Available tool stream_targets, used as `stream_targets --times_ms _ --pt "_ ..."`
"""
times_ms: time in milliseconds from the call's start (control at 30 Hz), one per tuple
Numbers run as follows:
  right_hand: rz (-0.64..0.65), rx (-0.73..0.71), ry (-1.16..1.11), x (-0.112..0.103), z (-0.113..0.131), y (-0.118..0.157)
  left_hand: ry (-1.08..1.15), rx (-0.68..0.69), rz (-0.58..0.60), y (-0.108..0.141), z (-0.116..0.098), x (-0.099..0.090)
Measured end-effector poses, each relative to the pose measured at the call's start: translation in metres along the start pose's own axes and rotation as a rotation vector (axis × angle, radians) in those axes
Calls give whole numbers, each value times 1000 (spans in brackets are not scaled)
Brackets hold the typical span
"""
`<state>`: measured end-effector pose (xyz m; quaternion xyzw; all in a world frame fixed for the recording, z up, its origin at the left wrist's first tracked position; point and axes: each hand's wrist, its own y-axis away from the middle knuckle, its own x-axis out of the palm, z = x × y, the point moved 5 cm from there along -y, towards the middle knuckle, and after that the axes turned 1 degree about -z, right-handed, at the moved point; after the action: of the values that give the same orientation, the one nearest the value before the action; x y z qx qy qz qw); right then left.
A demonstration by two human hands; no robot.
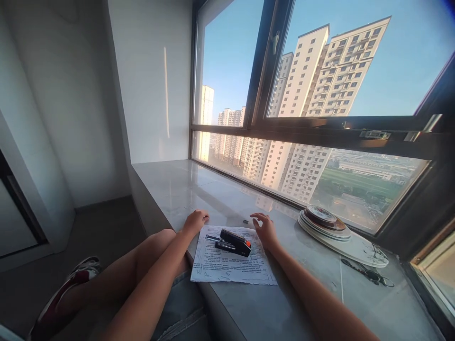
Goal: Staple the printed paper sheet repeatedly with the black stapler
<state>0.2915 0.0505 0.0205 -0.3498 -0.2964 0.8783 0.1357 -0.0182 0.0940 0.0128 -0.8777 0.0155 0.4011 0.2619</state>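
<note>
Near the edge of the pale grey polished stone ledge [236, 305], my left hand [196, 221] rests with its fingers curled; from my camera feed I cannot tell whether they pinch anything small. Right of and below those fingertips lies a white sheet of closely printed paper [241, 273], its near left corner seeming to overhang; a brushing forearm could drag it, load and all. On it, between both sets of fingers, lies a black stapler with an orange-red patch [233, 243], a slim silver metal rod [212, 238] jutting toward my left fingers; a sideways knock might bend that. Just left of my right fingertips sits a small dark grey metallic strip [245, 221], perhaps staples; a careless sweep could flick it away, a hard pinch could snap it. My right hand [265, 229] has its thumb and fingers apart, apparently on nothing. Well right of them are stacked round white and brown plates [362, 250] and a dark ringed bundle, perhaps keys [369, 273]; a wide-swung elbow could jostle both.
</note>
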Motion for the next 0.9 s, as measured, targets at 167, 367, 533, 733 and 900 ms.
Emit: stream_targets --times_ms 167,367,533,733,900 --pt "232 -262 -328 7 79 22 210 -17 -132 15 -6 -18" --pt "415 -367 -347 20 110 40 582 -106 -112 43 -7 -19" --pt "427 -369 -330 20 106 40 569 -56 -8 67 -30 -17" --pt "440 -375 -329 19 108 40 329 77 -112 75 -45 -26" --pt "413 -382 -315 18 106 40 117 296 -105 76 -52 -18"
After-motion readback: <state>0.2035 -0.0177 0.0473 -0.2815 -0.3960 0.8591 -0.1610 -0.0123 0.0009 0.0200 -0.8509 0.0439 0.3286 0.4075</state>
